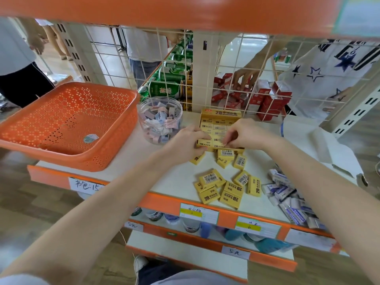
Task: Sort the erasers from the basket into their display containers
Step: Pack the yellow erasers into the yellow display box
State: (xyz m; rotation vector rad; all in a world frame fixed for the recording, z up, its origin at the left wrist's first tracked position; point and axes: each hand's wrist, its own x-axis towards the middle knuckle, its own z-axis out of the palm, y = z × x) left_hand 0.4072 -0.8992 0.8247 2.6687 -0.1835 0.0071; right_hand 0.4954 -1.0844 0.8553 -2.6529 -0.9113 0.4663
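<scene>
Many yellow 2B erasers [230, 192] lie loose on the shelf [174, 177], just before their yellow display box [221, 118]. My left hand [185, 140] grips the box's near-left corner; my right hand [244, 133] pinches a yellow eraser [218, 145] at its front row. Leftward stand a clear jar [160, 120] of pastel erasers and the orange basket [67, 120]; white-and-blue erasers [287, 194] pile right.

Both bare forearms reach forward and draw toward each other. The left grip [188, 141] lies palm down with a straight wrist. Its thumb stretches toward the right grip, and its fingers curl round the near corner of the yellow box [221, 115]. The right grip [244, 132], just beside it and slightly farther out, bends down at the wrist. Its thumb and fingertips [227, 140] pinch a yellow eraser [218, 145] between the two grips.
</scene>
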